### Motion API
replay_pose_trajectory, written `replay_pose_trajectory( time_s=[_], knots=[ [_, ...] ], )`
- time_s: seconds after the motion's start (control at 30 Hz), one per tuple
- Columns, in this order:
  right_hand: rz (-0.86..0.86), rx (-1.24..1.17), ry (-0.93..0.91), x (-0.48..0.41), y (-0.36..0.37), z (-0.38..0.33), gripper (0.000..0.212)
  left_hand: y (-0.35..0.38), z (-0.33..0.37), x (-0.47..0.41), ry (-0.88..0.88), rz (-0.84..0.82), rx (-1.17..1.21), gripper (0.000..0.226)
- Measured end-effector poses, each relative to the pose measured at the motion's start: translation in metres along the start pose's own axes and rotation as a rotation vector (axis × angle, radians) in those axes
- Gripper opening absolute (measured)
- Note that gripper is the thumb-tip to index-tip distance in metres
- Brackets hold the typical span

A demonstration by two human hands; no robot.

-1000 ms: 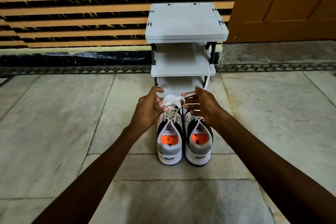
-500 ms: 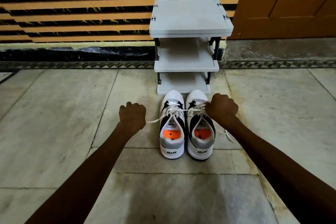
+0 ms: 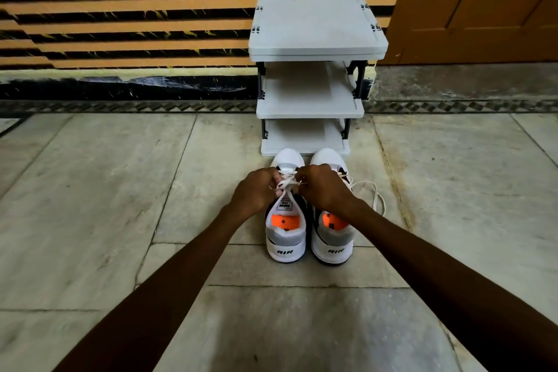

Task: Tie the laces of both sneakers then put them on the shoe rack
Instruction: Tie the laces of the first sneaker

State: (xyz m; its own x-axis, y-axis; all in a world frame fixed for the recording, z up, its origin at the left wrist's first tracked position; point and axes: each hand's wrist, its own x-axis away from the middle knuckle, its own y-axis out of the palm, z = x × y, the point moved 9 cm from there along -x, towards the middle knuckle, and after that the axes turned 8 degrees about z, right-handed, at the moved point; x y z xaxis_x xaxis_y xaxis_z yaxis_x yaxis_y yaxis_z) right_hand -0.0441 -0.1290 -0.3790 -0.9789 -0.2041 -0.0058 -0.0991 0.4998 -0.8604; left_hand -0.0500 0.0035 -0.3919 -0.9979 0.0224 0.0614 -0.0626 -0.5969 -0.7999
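Two big surfaces filled most of the view: a floor (image 3: 105, 220) of pale stone slabs, and behind it a wall (image 3: 120, 9) striped in orange and black. A brown wooden door (image 3: 483, 3) stood at the far right of that wall. Against the wall's foot sat a grey shoe rack (image 3: 314, 39) with three shelves, one above another, all bare.

Just in front of the rack's lowest shelf, a pair of white sneakers rested side by side on the floor, toes toward the rack and nearly touching it, heels toward the person. Each heel carried the word AIR, and orange insoles showed inside both. The left sneaker (image 3: 285, 238) had its laces (image 3: 287, 187) drawn up over the tongue between the two hands. The right sneaker (image 3: 332, 241) lay partly under the right forearm, and its loose lace (image 3: 374, 193) trailed in a loop onto the floor on its outer side.

Both bare forearms reached in from the bottom corners and met above the left sneaker. The left hand (image 3: 256, 190) was curled closed, its fingers pinching the lace of that sneaker. The right hand (image 3: 323, 187) was likewise closed, pinching the other strand of the same lace. The two hands sat very near each other, with the crossed white strands showing in the small gap between them.
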Motion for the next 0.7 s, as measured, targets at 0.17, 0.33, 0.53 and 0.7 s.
replay_pose_trajectory(
  time_s=[0.17,0.33,0.53,0.7],
  knots=[
    [0.085,-0.075,-0.001,0.002,-0.008,0.006,0.019,0.003,0.003,0.001,0.002,0.008,-0.045,0.014],
    [0.118,-0.069,-0.013,0.007,-0.017,0.001,0.018,0.0,-0.008,0.006,-0.101,0.096,-0.006,0.017],
    [0.168,0.209,0.029,0.012,-0.025,0.0,0.019,-0.018,-0.022,0.008,-0.121,0.113,-0.157,0.007],
    [0.139,0.398,0.023,0.018,-0.02,-0.005,0.031,-0.028,-0.036,0.011,-0.156,0.093,-0.329,0.018]
  ],
)
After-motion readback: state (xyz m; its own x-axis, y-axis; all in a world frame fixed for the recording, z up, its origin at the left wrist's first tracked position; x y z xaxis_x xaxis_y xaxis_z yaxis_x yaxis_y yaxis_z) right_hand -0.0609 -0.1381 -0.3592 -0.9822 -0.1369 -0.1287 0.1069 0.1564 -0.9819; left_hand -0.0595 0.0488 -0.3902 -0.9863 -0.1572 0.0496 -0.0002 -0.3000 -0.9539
